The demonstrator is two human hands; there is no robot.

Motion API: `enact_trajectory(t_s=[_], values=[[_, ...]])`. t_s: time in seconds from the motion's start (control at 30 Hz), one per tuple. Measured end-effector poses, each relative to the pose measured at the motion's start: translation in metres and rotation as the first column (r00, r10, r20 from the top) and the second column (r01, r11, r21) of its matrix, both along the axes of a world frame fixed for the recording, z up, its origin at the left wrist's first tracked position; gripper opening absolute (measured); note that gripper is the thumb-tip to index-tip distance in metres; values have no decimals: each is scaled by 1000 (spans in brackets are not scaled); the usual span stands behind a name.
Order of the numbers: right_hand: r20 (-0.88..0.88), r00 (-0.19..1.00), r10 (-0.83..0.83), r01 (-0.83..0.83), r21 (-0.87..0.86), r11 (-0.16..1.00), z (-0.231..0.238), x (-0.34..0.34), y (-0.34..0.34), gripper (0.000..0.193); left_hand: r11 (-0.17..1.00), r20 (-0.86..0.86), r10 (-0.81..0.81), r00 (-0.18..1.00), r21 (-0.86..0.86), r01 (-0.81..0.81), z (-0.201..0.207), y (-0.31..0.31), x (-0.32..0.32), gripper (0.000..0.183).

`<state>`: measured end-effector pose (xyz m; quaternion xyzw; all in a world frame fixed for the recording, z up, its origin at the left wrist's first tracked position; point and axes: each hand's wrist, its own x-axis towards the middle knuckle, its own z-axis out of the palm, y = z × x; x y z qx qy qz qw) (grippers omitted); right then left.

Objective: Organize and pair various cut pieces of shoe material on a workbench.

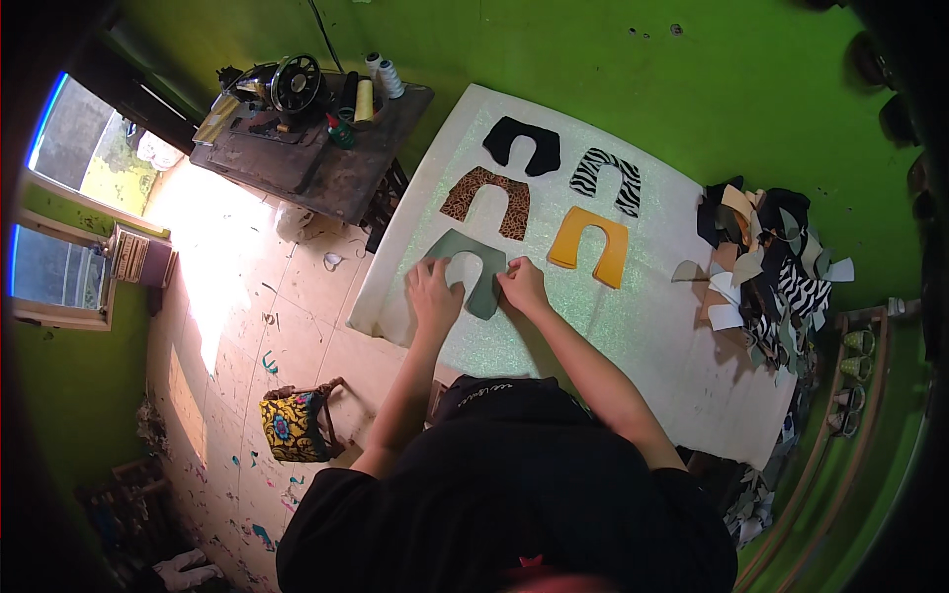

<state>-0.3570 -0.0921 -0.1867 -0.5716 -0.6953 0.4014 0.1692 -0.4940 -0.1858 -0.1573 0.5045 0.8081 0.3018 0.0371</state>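
A grey-green U-shaped piece (484,293), like a cut shoe upper, lies on the whitish, shimmering sheet covering the table (395,296). My left hand (433,296) curls over its left leg, fingers on the outer side and thumb at the inner curve. At the right edge, my right hand (522,285) pinches the same piece with bent fingers. Beyond it sit a leopard-print piece (514,211) and a black piece (546,153). To their right are a zebra-print piece (630,188) and a yellow-orange piece (611,259), all similarly U-shaped.
Mixed scraps (761,267) are heaped at the table's right end. A sewing machine (295,84) and thread cones (390,79) stand on a dark worn table (346,188) at the back left. A patterned stool (297,425) is on the scrap-littered floor. Sandals (856,368) rest on the right rack.
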Motion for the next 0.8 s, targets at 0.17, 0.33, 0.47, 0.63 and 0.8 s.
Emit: enact_trajectory(t_s=[0.17,0.33,0.47,0.63,0.8], values=[[12,998,59,-60,65,996,-6,-6,3,30,996,-79,45,996,-74,-50,-8,18,-22,45],[29,997,78,-80,101,992,-13,-5,8,31,995,-75,22,997,-100,-29,-17,22,-27,38],[-48,995,88,-83,99,992,-9,-6,7,31,994,-67,46,997,-93,-52,-19,20,-26,34],[-159,986,56,-42,89,995,-7,-2,3,30,990,-46,89,995,-102,-94,-21,19,-24,32],[-316,947,54,-58,-3,998,-6,18,-7,26,989,-25,99,995,-106,-101,-22,15,-23,33]])
